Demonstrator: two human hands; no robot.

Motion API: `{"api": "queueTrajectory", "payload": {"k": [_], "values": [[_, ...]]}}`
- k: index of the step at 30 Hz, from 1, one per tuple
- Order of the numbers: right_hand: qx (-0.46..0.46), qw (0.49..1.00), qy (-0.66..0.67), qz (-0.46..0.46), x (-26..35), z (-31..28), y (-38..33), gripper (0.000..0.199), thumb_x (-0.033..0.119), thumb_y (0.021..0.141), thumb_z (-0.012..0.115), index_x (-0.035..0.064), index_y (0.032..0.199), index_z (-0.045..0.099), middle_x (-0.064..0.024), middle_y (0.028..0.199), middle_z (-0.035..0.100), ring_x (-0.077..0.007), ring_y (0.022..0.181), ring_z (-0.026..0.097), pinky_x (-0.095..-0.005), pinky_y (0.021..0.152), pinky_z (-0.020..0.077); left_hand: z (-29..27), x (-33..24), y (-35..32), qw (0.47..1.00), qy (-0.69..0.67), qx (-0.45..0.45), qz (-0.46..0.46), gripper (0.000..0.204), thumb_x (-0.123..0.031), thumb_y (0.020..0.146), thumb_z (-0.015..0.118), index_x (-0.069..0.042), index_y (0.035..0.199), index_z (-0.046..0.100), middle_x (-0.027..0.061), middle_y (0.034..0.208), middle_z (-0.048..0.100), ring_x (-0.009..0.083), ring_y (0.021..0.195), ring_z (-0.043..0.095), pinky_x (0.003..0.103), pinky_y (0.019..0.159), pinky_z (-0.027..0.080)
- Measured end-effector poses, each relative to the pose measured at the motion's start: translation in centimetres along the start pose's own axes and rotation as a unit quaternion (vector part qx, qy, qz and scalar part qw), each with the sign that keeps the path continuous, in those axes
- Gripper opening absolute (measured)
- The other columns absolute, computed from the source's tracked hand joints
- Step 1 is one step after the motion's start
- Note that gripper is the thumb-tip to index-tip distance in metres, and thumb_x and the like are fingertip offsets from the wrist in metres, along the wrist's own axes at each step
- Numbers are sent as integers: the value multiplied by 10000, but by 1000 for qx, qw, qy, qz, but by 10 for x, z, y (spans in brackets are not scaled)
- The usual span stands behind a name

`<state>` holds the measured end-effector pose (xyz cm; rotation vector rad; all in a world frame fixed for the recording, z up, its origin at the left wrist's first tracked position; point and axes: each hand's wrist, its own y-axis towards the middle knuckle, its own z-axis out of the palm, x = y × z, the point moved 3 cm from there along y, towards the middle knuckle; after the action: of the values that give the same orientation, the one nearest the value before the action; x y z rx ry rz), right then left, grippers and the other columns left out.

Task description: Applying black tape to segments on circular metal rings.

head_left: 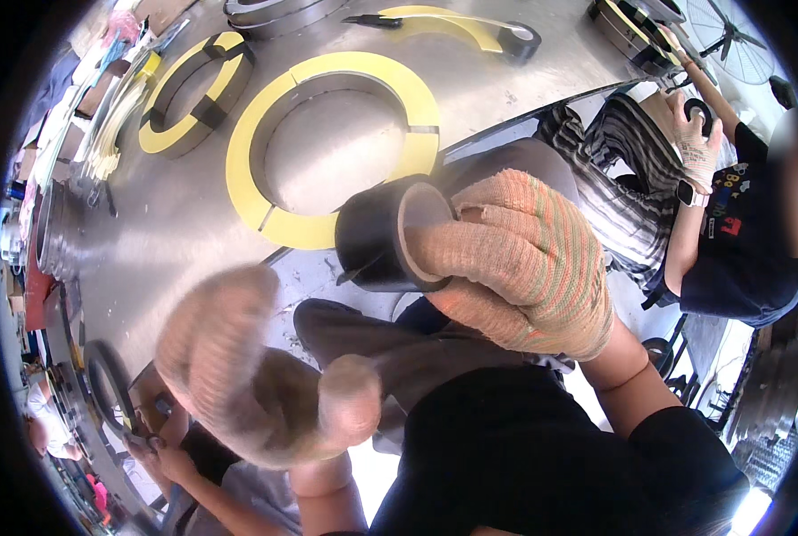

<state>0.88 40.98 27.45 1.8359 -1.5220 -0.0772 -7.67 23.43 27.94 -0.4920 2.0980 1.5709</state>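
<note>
My right hand [524, 259], in a knit orange-and-green work glove, grips a thick roll of black tape [377, 237] with fingers pushed through its core. A loose tape end hangs off the roll's lower left. My left hand [256, 375], also gloved, is blurred from motion, held open just below and left of the roll, touching nothing that I can see. Beyond the roll, a large yellow-faced letter-shaped ring with a metal wall [327, 143] lies flat on the steel table [176, 223].
More yellow-faced metal letter shapes [193, 94] [457, 25] lie further back. A seated person [739, 214] at right holds a tape roll [699, 109]. Another person's hands [162, 451] work at lower left. A fan [730, 40] stands top right.
</note>
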Motion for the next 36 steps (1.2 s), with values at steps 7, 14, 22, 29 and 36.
{"api": "queueTrajectory", "payload": {"k": [7,14,22,29,36], "values": [[-29,999,37,-12,9,7,-11,364,255,745,829,117,1069,738,-89,868,640,-303,806,639,-401,667,510,12,17,-20,994,-77,49,-65,383,-257,845,781,-14,1138,742,154,1152,685,263,1053,636,371,935,497],[-15,989,130,73,8,24,-34,315,206,792,796,119,1079,701,-47,842,631,-268,759,623,-375,656,483,13,-14,-32,967,223,60,106,168,-221,837,787,-78,918,753,72,956,722,222,800,663,366,724,525],[16,953,261,151,0,53,-68,379,191,836,785,64,1175,672,-104,912,676,-327,795,659,-416,674,508,14,-3,-69,965,188,174,60,231,-267,832,762,-81,955,700,80,960,689,282,881,676,414,822,531],[124,901,390,142,13,66,-74,372,276,870,776,87,1172,669,-134,792,633,-341,727,648,-422,611,490,16,14,-96,963,-171,-50,-202,304,-111,767,869,-11,977,672,227,1030,719,267,950,715,376,840,593],[120,963,216,107,-10,84,-78,317,418,869,699,197,1095,677,-58,872,682,-288,606,652,-438,578,519,29,30,-86,936,-91,-23,-338,203,22,819,810,39,977,684,169,928,758,203,878,730,324,850,581]]}}
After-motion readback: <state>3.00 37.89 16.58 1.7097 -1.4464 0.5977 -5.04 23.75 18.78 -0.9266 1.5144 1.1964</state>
